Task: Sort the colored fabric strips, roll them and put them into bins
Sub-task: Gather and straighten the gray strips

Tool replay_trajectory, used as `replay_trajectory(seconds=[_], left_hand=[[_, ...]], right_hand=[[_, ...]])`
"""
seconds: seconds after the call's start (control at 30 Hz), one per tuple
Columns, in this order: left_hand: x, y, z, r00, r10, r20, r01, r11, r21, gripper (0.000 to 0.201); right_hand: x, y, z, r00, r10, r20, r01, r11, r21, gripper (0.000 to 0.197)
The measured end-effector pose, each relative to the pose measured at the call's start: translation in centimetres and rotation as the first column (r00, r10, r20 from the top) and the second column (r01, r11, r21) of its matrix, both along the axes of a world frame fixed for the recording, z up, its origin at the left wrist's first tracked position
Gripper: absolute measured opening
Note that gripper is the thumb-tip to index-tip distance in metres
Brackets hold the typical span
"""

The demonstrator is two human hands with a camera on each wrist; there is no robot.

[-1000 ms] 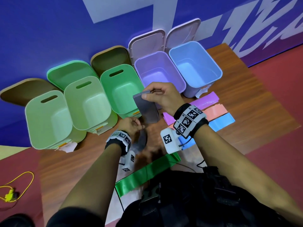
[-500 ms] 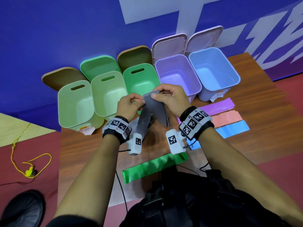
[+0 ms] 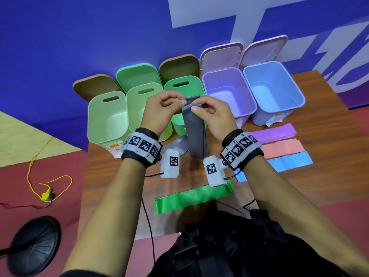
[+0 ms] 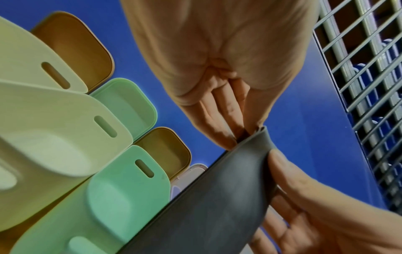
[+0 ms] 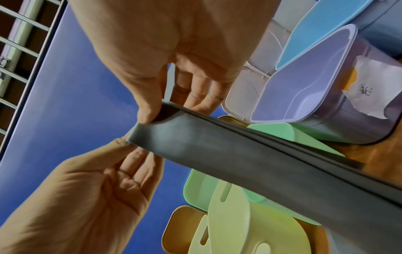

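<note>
My 2 hands, left hand (image 3: 159, 112) and right hand (image 3: 214, 114), pinch the top end of the grey strip (image 3: 194, 132); it hangs above the worktop (image 3: 329, 116), bins (image 3: 227, 92) at 12 o'clock.

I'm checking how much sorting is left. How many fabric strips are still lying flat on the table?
4: the purple strip, pink strip and blue strip stacked at right, the green strip nearest the person. The grey strip is held up by both hands; others may be hidden.

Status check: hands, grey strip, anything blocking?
Left hand and right hand both pinch grey strip at its top end. Strip hangs, not rolled. Bins open, nothing blocking.
</note>
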State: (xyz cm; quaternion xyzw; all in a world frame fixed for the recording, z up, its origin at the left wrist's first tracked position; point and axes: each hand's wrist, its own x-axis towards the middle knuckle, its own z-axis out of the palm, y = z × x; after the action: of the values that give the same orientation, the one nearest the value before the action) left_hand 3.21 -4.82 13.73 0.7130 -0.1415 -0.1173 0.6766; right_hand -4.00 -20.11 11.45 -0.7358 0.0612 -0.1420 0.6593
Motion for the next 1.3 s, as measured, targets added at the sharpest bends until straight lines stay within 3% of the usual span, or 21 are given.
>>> replay_trajectory(seconds=[0.47, 0.7, 1.3], left_hand=[[-0.9, 0.8, 0.5, 0.999, -0.048, -0.008, 0.048, 0.999, -0.013, 0.018], [-1.1, 0.6, 0.7, 0.997, -0.081, 0.001, 0.081, 0.997, 0.008, 0.019], [-0.8, 0.8, 0.8, 0.998, -0.062, -0.028, 0.062, 0.998, 0.001, 0.018]], right_hand=[[-0.3, 0.2, 1.3, 0.999, -0.050, 0.001, 0.050, 0.996, 0.076, 0.021], [-0.4, -0.1, 1.1, 0.997, -0.076, -0.018, 0.077, 0.995, 0.070, 0.039], [0.5, 0.1, 0.8, 0.998, -0.068, -0.004, 0.068, 0.997, 0.023, 0.021]])
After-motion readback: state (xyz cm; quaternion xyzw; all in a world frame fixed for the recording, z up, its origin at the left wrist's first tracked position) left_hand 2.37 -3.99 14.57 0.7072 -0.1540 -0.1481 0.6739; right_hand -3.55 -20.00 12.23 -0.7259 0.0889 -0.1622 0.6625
